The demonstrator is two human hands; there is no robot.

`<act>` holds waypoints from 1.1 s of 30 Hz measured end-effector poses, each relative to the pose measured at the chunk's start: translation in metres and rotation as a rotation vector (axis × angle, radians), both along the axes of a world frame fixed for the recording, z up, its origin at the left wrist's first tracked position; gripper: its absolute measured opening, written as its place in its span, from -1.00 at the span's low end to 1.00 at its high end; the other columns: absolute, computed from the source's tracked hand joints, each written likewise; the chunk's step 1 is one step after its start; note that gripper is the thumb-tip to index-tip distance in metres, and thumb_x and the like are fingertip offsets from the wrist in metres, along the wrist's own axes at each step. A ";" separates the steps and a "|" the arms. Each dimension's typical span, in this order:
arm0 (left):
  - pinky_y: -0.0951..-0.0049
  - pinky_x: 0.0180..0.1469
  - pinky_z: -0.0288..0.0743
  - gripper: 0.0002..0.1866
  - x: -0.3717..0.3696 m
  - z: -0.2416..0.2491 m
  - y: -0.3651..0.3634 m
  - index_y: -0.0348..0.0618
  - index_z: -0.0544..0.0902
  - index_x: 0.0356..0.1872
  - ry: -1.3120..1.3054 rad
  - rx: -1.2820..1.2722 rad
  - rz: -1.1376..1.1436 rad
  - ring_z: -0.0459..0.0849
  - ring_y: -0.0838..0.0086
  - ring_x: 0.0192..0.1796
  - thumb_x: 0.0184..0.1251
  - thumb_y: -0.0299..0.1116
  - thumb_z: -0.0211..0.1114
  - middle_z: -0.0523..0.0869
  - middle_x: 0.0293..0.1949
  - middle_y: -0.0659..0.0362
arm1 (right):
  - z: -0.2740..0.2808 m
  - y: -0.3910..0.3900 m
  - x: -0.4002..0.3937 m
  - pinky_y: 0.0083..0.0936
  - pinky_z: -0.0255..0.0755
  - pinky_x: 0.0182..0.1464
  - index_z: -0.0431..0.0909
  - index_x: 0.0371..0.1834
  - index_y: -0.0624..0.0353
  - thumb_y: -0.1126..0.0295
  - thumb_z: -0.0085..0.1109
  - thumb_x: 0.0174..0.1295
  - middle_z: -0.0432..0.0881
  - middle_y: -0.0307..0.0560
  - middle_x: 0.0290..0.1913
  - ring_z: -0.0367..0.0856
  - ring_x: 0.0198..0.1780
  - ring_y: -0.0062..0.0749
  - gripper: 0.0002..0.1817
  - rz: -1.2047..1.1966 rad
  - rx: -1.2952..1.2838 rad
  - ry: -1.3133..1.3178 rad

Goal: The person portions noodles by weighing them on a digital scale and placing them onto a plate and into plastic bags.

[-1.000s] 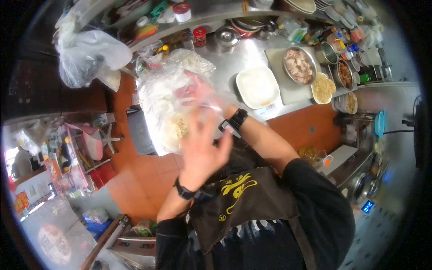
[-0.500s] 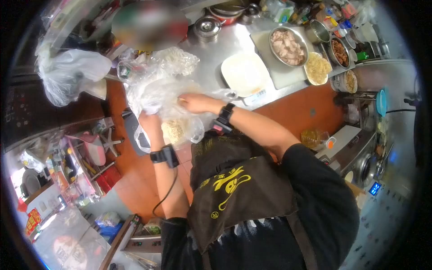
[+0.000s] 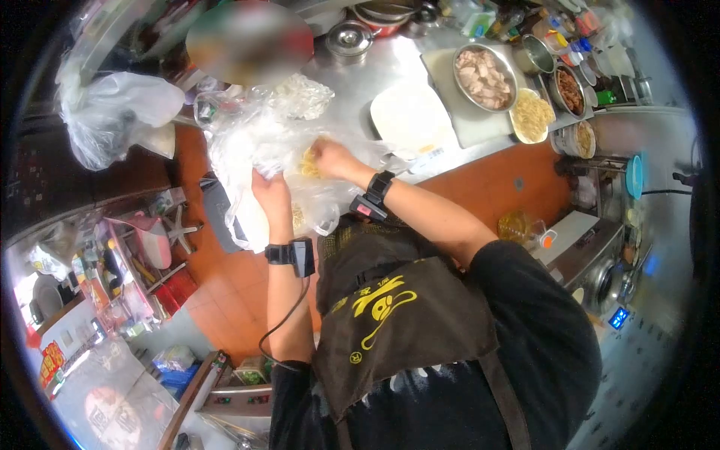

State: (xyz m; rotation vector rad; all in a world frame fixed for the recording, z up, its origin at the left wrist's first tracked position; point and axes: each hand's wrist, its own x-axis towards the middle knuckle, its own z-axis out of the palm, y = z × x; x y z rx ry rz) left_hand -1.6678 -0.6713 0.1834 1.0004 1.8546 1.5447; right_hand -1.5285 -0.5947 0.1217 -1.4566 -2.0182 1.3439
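My left hand [image 3: 272,196] is closed on the gathered film of a clear plastic bag [image 3: 259,154] at the edge of the metal counter. To its right, my right hand [image 3: 331,160] reaches into the loose plastic with its fingers curled. A bunch of pale yellow strands [image 3: 307,163] shows at those fingertips, partly behind film. Lower down, between my wrists, more pale strands [image 3: 298,216] show inside the bag, mostly hidden by my left wrist and the plastic. Both wrists carry black strapped devices.
A white square tray [image 3: 411,120] lies on the counter right of the bag. Beyond it stand a metal bowl of raw meat chunks [image 3: 484,77], a plate of pale shreds [image 3: 531,118] and a lidded pot [image 3: 349,40]. Another plastic bag [image 3: 124,112] hangs at left.
My left hand has moved right and slightly up, pulling the bag film across the strands. My right hand has shifted a little right, and yellow strands now show at its fingertips.
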 end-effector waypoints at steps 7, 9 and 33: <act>0.42 0.21 0.45 -0.55 0.014 0.019 0.004 -0.42 0.60 0.07 -0.065 0.014 -0.012 0.66 0.31 0.03 0.14 -0.74 -0.04 0.73 -0.05 0.00 | -0.018 0.001 -0.018 -0.25 0.54 0.09 0.73 -0.04 0.17 0.08 0.33 0.09 0.70 0.31 0.03 0.70 0.06 0.02 -0.54 0.370 0.214 -0.576; 0.42 0.21 0.45 -0.54 0.018 0.019 -0.001 -0.43 0.60 0.08 -0.061 0.008 -0.008 0.66 0.31 0.03 0.13 -0.74 -0.04 0.73 -0.05 0.00 | -0.035 0.003 -0.014 -0.23 0.55 0.08 0.72 -0.01 0.14 0.01 0.31 0.10 0.73 0.23 -0.02 0.72 0.03 -0.01 -0.50 0.393 0.094 -0.516; 0.47 0.09 0.49 -0.59 -0.003 -0.004 -0.005 -0.40 0.62 0.12 0.072 -0.116 -0.028 0.64 0.43 -0.01 0.29 -0.66 -0.01 0.73 -0.01 0.11 | -0.045 0.018 -0.011 -0.11 0.53 0.06 0.70 -0.01 0.19 0.11 0.07 0.35 0.72 0.21 0.02 0.71 0.04 0.08 -0.60 0.467 -0.028 -0.224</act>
